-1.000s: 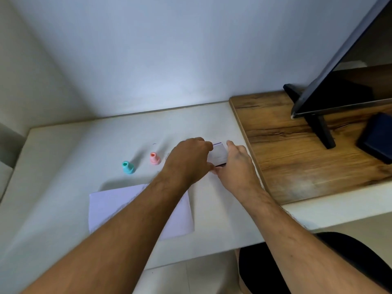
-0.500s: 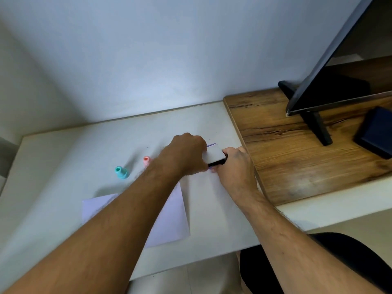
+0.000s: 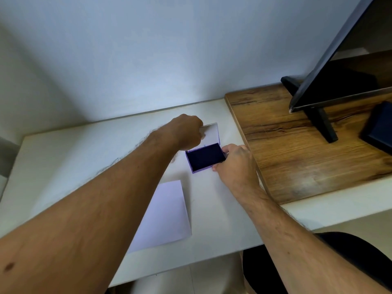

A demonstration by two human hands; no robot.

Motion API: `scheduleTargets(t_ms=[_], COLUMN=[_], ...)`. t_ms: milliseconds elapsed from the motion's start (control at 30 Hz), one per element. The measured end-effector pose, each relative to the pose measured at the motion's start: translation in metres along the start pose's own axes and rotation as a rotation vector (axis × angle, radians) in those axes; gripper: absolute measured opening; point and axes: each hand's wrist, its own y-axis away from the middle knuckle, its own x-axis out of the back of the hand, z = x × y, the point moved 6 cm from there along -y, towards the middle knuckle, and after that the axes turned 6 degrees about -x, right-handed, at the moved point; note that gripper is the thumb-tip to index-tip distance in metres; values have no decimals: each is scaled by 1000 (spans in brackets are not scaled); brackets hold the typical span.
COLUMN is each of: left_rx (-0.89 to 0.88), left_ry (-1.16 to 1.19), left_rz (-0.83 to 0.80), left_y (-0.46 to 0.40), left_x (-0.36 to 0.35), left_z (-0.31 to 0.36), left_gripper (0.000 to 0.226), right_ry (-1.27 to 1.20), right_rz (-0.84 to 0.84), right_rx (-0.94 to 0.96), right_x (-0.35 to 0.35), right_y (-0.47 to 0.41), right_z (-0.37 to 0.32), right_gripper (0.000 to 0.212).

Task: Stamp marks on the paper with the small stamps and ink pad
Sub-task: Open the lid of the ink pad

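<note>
The ink pad (image 3: 204,157) lies open on the white table (image 3: 63,158), its dark blue pad showing inside a purple case. Its pale lid (image 3: 210,134) stands tilted back, and my left hand (image 3: 186,132) grips the lid's left edge. My right hand (image 3: 235,164) holds the right side of the case's base. A white sheet of paper (image 3: 167,213) lies nearer to me, partly under my left forearm. The small stamps are hidden behind my left arm.
A wooden board (image 3: 297,149) adjoins the table on the right, its edge just beside my right hand. On it stand a black monitor (image 3: 331,66) on a stand (image 3: 324,124) and a dark blue box (image 3: 379,128). A wall runs behind the table.
The ink pad's lid has swung up and back from shut to open, uncovering the dark pad. My left arm now covers the teal and pink stamps.
</note>
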Motion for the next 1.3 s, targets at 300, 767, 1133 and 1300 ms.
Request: scheduleTargets(t_ms=[300,767,1133,1300], left_rx=[61,86,86,93], left_ry=[-29,-22,20,-18], left_rz=[94,116,109,112], left_y=[-6,-8,-14,-15], left_x=[-1,-5,-4,-8], left_z=[-14,-19,-26,-25], left_gripper=[45,50,55,46], right_ry=[64,172,153,159], right_rz=[-50,1,41,30], right_rx=[-4,28,22,18], right_x=[-15,-25,-26,-25], right_y=[3,11,7,6], right_z=[-6,-14,-17,-18], right_gripper=[89,105,102,103])
